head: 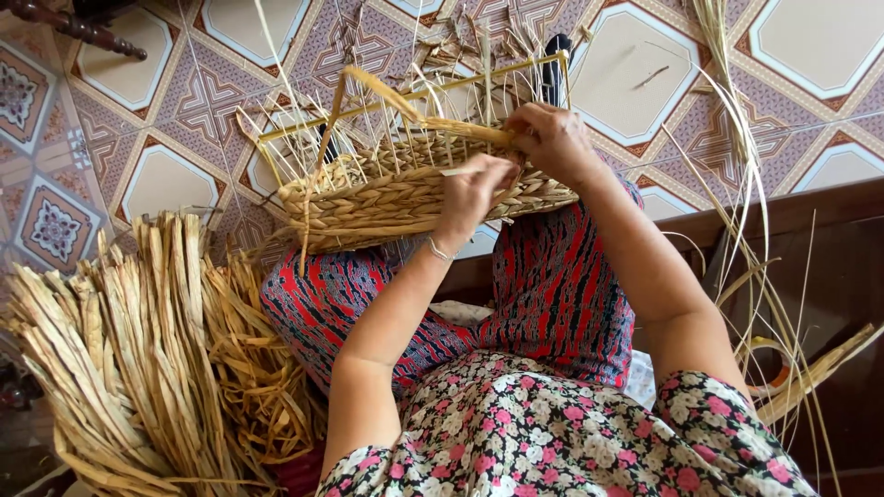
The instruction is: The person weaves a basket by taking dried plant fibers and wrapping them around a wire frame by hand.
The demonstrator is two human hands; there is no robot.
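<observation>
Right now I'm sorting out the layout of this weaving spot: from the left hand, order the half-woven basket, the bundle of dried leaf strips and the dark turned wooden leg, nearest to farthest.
1. Half-woven basket: on the lap, touching the left hand.
2. Bundle of dried leaf strips: on the floor, lower left.
3. Dark turned wooden leg: top left corner, farthest.

The basket was braided dry fibre, rough and matt, on a thin yellow-coated frame. The bundled straw strips looked papery and dull. The tiled floor was smooth with a soft sheen.
</observation>
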